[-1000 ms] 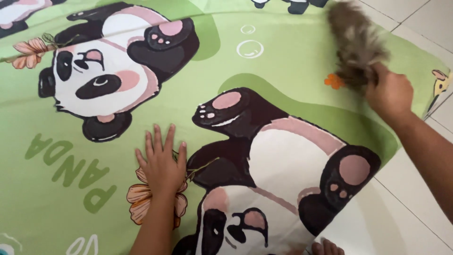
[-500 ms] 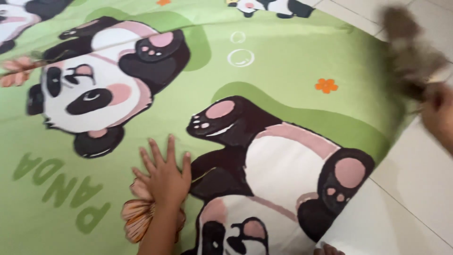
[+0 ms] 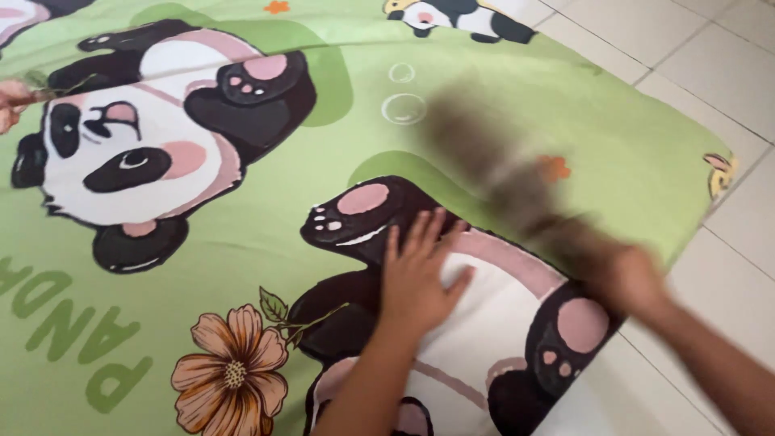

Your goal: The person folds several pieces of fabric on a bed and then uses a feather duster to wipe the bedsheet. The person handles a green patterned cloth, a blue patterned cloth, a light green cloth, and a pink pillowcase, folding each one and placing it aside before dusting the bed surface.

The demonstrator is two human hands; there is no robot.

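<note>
While the head camera looks straight down, a green sheet [image 3: 242, 218] printed with pandas is seen spread flat over a pale tiled floor [image 3: 710, 56], so that's what everything here is resting on. The left hand [image 3: 416, 278] is laid palm down on the sheet, close to its near right edge, right on the white belly of the panda print [image 3: 452, 315] there. Its fingers [image 3: 412, 238] are stretched out and slightly spread, nothing gripped, just pressed flat against the fabric.

The right hand [image 3: 634, 278] is found just beside the sheet's right edge, and it's pretty badly smeared by motion blur. It's wrapped around the base of a brown feather duster [image 3: 500, 169], though how tightly the fingers are curled can't really be made out through the blur. The duster itself is stretched from that hand up and leftward across the sheet, over the green part toward the middle of the right side, and a small orange flower print [image 3: 557, 168] is half covered by it. Whether the feathers are actually touching the cloth can't be told.

A bigger orange flower print [image 3: 230, 371] is seen near the sheet's near edge, left of the left arm, and another large panda print [image 3: 137, 145] is set toward the far left corner.
</note>
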